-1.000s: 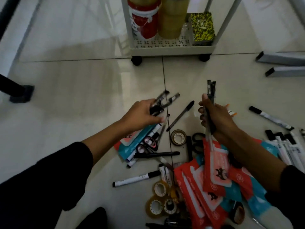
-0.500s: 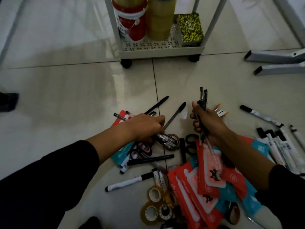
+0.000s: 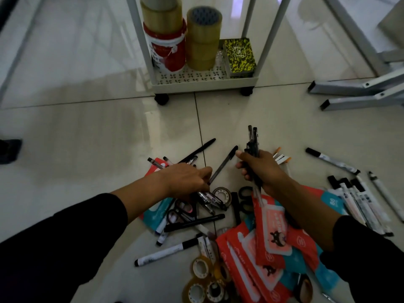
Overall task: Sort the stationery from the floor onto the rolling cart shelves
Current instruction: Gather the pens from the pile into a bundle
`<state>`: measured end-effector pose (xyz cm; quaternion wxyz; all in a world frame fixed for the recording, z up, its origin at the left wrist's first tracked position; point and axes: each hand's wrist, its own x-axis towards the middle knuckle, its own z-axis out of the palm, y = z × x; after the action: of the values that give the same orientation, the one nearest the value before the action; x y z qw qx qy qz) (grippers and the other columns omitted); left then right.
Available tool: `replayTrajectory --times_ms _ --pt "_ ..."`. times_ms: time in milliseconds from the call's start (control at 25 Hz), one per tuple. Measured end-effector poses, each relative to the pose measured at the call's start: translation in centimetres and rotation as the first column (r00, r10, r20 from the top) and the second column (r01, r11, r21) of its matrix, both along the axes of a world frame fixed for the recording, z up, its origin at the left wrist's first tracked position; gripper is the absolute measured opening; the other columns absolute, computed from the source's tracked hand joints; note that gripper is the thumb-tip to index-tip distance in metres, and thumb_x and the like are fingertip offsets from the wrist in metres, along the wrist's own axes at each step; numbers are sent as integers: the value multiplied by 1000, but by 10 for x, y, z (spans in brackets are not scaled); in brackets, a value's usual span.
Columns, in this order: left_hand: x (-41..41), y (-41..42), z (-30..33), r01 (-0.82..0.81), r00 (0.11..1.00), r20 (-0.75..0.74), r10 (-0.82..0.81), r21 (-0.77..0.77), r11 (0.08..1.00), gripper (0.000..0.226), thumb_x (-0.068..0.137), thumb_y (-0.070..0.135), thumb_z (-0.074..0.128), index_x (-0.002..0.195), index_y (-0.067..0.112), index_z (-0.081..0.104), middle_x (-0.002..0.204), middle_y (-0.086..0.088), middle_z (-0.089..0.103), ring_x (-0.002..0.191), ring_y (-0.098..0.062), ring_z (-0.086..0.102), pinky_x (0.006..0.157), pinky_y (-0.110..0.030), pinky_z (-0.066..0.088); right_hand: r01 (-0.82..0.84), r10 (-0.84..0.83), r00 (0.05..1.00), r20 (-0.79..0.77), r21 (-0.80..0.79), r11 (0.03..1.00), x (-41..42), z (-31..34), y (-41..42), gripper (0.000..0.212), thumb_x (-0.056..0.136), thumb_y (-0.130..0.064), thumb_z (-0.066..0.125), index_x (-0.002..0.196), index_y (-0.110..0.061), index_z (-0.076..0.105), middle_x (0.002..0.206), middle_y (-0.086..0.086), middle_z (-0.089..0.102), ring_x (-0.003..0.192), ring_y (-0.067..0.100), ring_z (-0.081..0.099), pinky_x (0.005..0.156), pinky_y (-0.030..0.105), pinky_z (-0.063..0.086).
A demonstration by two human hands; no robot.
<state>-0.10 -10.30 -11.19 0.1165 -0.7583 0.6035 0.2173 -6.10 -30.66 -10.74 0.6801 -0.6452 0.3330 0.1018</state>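
Right hand point(image 3: 260, 169) grips an upright bundle of pens point(image 3: 252, 147). Left hand point(image 3: 188, 181) is palm-down on the pile, fingers curled over several pens point(image 3: 211, 199); whether it has truly closed on them is hard to judge in this dim view. Progress is slight: the cart point(image 3: 205, 83) carries only tape rolls point(image 3: 203, 38) and a patterned box point(image 3: 239, 56). Remaining on the floor point(image 3: 87, 138) are markers point(image 3: 358, 202), red packets point(image 3: 271, 232), small tapes point(image 3: 202, 281) and scissors point(image 3: 181, 213). Nothing blocks the cart; metal legs point(image 3: 358, 92) lie well right.
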Motion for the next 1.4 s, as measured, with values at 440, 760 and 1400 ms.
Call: replayTrajectory --times_ms 440,760,1400 --pt "31 6 16 -875 485 -626 611 -334 351 17 86 19 64 102 17 58 86 0 63 76 -14 60 63 -23 43 10 -2 998 67 -112 994 10 -4 5 18 88 -22 67 84 -7 58 63 5 57 42 11 44 38 22 38" --pt "41 42 -12 -966 -72 -858 509 -67 -249 24 90 22 62 69 20 50 59 -2 46 53 -16 41 55 -29 34 -241 226 970 -83 -305 921 55 -18 82 30 84 -34 70 89 -6 62 75 7 65 54 13 54 44 20 42" --pt "33 29 -3 -928 -94 -968 233 1 -372 7 96 20 53 91 18 49 67 -2 52 57 -12 53 55 -23 48 -37 119 962 247 -312 949 57 -17 89 11 92 -26 53 88 -17 50 75 2 62 65 19 57 61 32 45"
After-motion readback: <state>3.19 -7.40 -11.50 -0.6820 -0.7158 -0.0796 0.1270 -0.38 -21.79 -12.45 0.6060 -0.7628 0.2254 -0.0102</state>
